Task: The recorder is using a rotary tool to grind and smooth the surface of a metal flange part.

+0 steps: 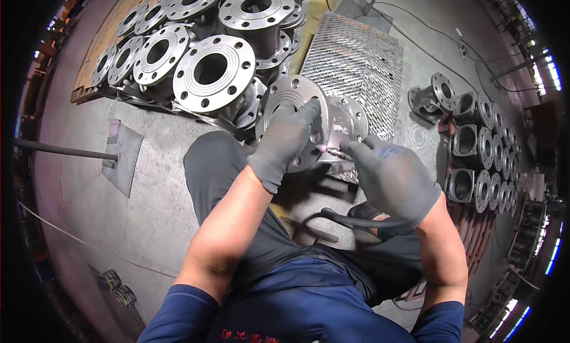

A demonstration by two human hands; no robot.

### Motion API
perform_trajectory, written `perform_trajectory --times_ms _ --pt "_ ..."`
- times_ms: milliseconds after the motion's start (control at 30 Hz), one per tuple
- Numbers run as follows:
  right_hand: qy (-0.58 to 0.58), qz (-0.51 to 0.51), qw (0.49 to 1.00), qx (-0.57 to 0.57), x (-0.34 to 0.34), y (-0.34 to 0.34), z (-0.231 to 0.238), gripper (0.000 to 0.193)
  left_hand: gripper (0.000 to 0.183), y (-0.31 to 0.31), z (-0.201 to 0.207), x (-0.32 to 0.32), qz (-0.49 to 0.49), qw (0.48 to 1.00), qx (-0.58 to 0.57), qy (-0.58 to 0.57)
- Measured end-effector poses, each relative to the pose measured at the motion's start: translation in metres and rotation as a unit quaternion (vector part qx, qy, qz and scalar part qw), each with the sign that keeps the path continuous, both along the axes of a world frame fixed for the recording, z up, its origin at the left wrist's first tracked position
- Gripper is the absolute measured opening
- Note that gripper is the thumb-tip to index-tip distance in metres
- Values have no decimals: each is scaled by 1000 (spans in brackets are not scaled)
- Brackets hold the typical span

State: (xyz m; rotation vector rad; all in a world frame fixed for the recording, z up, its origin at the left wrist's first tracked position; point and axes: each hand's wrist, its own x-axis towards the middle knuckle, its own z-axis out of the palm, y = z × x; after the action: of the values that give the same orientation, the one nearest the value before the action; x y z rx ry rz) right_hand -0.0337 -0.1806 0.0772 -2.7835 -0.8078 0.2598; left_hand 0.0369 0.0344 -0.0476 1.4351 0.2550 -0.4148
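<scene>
A grey flanged metal casting (341, 123), seemingly a valve body, lies in front of me with its round, bolt-holed flange facing left. My left hand (284, 140), in a grey glove, is closed on that flange. The fingers lie across its face and reach its right edge. In my gloved right hand (392, 174) is a die grinder (338, 153) with a small pink grinding stone at its tip. Its body is mostly hidden inside my fist. The stone is right by the back of the flange; whether it touches, I cannot tell. A black hose (368, 222) trails from below that hand.
Stacked flanged castings (246, 64) crowd the upper left, on cardboard and a pallet. A metal grating (356, 64) lies beyond the workpiece. More castings (475, 147) stand in rows at right, and a single one (430, 96) sits nearby. A metal stand (122, 156) is at left. Cables cross the floor.
</scene>
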Motion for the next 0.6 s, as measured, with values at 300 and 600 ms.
perform_trajectory --times_ms 300,600 --pt "0 2 1000 6 7 2 -1 32 35 0 28 -7 -24 999 -43 5" --pt "8 -32 998 52 3 1 -10 28 36 1 11 -4 4 1000 5 -30"
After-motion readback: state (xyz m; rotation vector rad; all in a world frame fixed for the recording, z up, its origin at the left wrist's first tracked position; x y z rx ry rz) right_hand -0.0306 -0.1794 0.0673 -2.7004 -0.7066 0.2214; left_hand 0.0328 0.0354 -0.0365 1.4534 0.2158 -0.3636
